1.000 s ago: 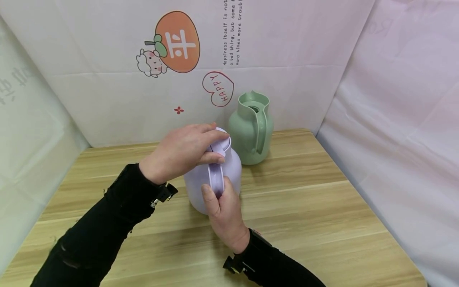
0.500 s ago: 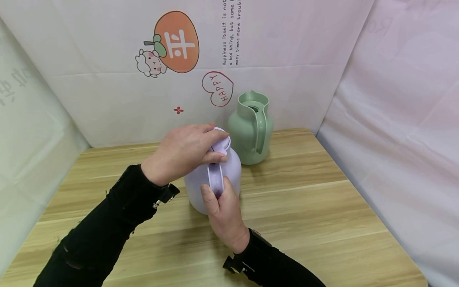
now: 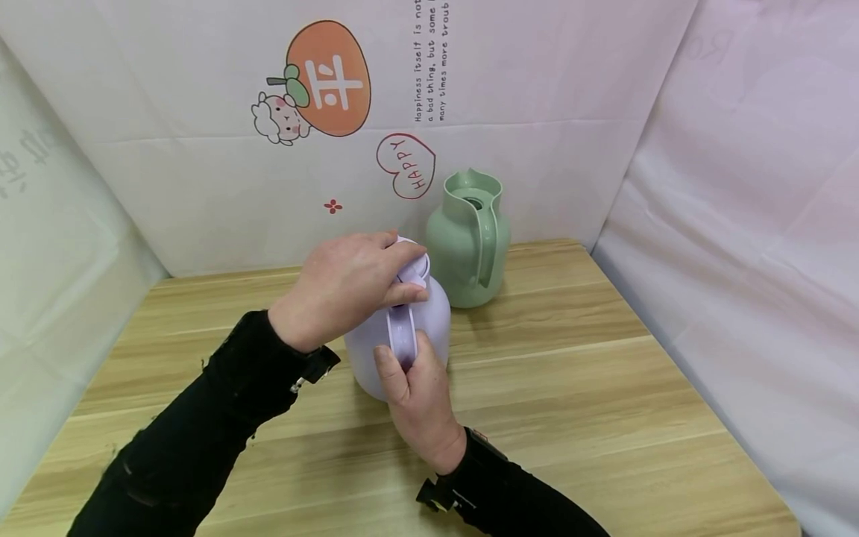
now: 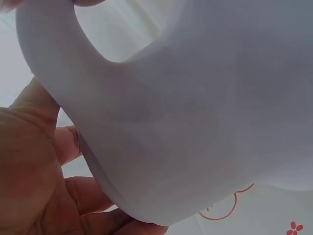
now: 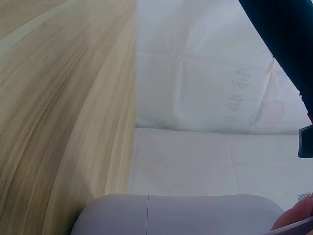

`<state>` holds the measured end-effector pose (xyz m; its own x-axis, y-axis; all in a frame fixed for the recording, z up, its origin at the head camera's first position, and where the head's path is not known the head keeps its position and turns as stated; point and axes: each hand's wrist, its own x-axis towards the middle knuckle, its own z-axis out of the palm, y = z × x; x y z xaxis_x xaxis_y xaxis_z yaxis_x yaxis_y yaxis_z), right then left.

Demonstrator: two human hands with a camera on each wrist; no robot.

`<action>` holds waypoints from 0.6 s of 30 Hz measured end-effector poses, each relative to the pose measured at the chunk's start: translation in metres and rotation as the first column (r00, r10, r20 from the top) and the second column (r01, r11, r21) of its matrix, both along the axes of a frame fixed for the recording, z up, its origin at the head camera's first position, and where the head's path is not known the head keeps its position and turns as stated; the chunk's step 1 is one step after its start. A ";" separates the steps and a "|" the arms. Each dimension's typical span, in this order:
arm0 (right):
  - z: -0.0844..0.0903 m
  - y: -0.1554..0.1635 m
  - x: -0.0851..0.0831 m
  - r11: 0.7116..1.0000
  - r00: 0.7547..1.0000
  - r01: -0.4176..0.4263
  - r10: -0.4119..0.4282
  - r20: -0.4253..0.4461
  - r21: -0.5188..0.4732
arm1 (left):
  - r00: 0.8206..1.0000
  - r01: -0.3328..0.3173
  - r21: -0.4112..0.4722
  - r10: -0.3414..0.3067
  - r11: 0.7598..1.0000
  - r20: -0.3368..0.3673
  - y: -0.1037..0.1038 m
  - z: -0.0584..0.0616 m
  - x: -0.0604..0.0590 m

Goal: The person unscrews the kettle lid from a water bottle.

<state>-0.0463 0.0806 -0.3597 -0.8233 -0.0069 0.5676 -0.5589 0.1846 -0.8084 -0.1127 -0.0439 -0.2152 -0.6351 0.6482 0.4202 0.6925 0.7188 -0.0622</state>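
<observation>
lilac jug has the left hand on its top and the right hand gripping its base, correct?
No, the place of the right hand is wrong: the head view shows it gripping the handle of the lilac jug. The left hand is on top.

**Black sleeves, bare hands**

The left hand (image 3: 342, 283) and right hand (image 3: 419, 395) are bare. The left sleeve (image 3: 181, 440), toward 8 o'clock, is matte black, with stray threads along its edge and a faint crease. At 3 o'clock on its cuff sits a black clip-like device (image 3: 322, 363) with a pale, shiny bit beneath.

The right sleeve (image 3: 530, 488), toward 5 o'clock, is black too. Its cuff has a small reddish mark (image 3: 480, 434) at 12 o'clock and a chunky black fitting (image 3: 432, 494) at 8 o'clock, flecked yellowish. In the right wrist view, a boxy dark piece (image 5: 305, 142) shows at 3 o'clock.
</observation>
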 end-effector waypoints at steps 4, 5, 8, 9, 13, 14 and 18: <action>-0.001 0.000 0.000 1.000 1.000 0.013 -0.013 -0.005 0.009 | 0.999 0.011 0.017 -0.011 1.000 -0.030 0.000 -0.001 0.001; -0.001 0.000 0.000 1.000 1.000 0.013 -0.012 -0.007 0.009 | 0.999 0.017 0.023 -0.016 1.000 -0.040 0.000 -0.001 0.001; -0.001 0.000 0.000 1.000 1.000 0.014 -0.014 -0.006 0.011 | 0.998 0.015 0.029 -0.014 0.999 -0.057 0.001 -0.002 0.002; 0.000 0.000 0.000 1.000 1.000 0.015 -0.015 -0.004 0.012 | 0.998 0.011 0.029 -0.010 1.000 -0.058 0.002 -0.002 0.002; 0.001 0.000 0.001 1.000 1.000 0.016 -0.016 0.006 0.015 | 0.999 -0.020 0.027 0.022 0.999 -0.048 0.004 -0.002 0.003; 0.001 0.000 0.001 1.000 1.000 0.016 -0.016 0.007 0.015 | 0.999 -0.028 0.027 0.029 0.999 -0.044 0.004 -0.002 0.003; 0.000 0.000 0.000 1.000 1.000 0.023 -0.023 0.005 0.017 | 0.998 -0.046 0.027 0.047 0.999 -0.038 0.006 -0.002 0.004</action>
<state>-0.0458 0.0808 -0.3594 -0.8263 0.0025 0.5633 -0.5501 0.2115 -0.8079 -0.1086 -0.0381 -0.2167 -0.6475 0.6063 0.4617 0.6553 0.7522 -0.0687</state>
